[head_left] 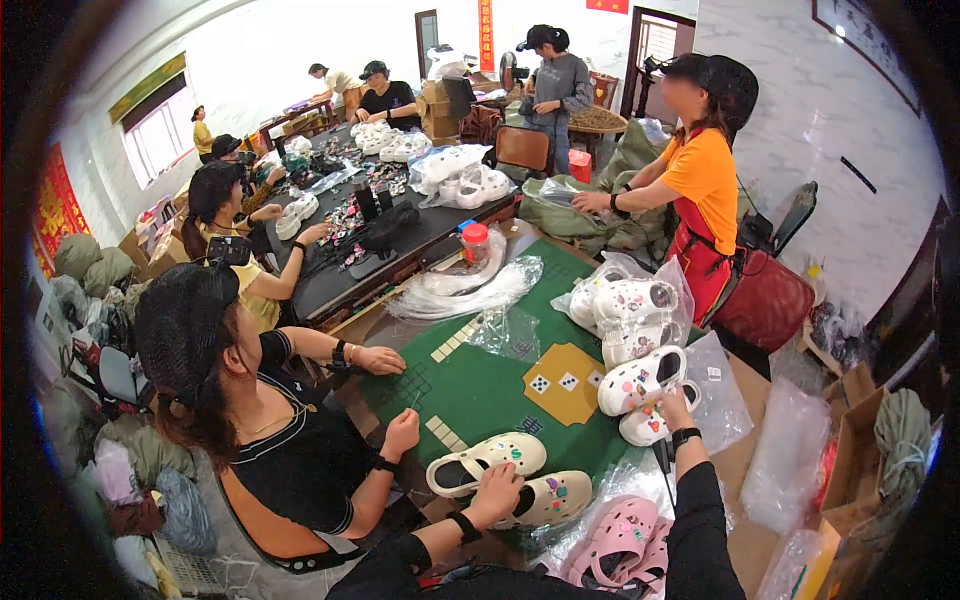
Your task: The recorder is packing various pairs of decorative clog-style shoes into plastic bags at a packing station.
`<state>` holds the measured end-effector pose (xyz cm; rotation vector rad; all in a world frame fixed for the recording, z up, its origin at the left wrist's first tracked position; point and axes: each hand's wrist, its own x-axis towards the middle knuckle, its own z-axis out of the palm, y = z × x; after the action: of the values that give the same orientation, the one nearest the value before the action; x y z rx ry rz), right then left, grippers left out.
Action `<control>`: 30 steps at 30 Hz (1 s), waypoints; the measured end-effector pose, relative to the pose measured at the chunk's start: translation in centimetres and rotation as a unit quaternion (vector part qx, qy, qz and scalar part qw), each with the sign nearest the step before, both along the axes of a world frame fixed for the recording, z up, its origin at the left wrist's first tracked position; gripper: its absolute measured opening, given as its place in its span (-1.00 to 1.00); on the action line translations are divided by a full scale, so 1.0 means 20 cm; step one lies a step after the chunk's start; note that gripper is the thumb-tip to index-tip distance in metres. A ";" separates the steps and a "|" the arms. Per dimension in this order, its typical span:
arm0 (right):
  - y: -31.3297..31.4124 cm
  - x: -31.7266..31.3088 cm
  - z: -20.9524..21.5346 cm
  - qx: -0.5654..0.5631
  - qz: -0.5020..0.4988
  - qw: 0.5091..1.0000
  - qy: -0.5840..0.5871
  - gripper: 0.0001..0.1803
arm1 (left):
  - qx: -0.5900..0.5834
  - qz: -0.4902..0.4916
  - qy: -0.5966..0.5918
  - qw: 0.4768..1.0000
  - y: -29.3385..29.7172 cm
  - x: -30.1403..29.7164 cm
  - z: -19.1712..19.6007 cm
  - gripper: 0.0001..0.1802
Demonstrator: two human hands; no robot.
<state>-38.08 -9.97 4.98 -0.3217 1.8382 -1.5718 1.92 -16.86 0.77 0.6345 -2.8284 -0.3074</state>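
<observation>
My left hand (497, 495) is on a pair of cream clogs at the near edge of the green table top, its curled fingers gripping the inner edge of the nearer cream clog (560, 497). Just beyond lies the other cream clog (488, 462), decorated with small charms. To the right, my right hand (677, 412) grips a white clog (642, 427), also with charms. Another white clog (640, 380) is right above it. Pink clogs (622, 540) with charms lie close to my body, between my forearms, on clear plastic.
Bagged white clogs (625, 300) stand beyond my right hand. A co-worker (240, 400) sits at the left with hands on the table. Another person in orange (695, 170) stands at the right. A red-lidded jar (475, 243), plastic strips (470, 285) and cardboard boxes (855, 440) are nearby.
</observation>
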 end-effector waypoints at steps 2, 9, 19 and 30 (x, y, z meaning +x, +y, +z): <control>0.05 -0.14 -0.23 0.086 0.060 0.994 0.040 -0.08 | -0.010 -0.005 0.006 1.000 -0.01 0.00 -0.01 -0.70; 0.13 0.29 0.10 0.129 0.256 0.956 -0.060 -0.53 | -0.034 -0.006 0.018 0.999 -0.02 -0.01 -0.04 -0.70; 0.52 0.90 0.53 0.097 0.406 0.908 0.040 -0.55 | 0.063 0.083 0.126 0.986 0.01 0.30 0.15 -0.49; 0.82 1.10 0.54 0.105 0.373 0.918 0.090 -0.55 | 0.175 0.107 -0.002 0.979 -0.02 0.37 -0.08 -0.34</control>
<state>-16.05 6.33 15.86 -0.9598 1.6940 -0.8294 9.36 -17.16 -0.77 0.9998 -2.6964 -0.7728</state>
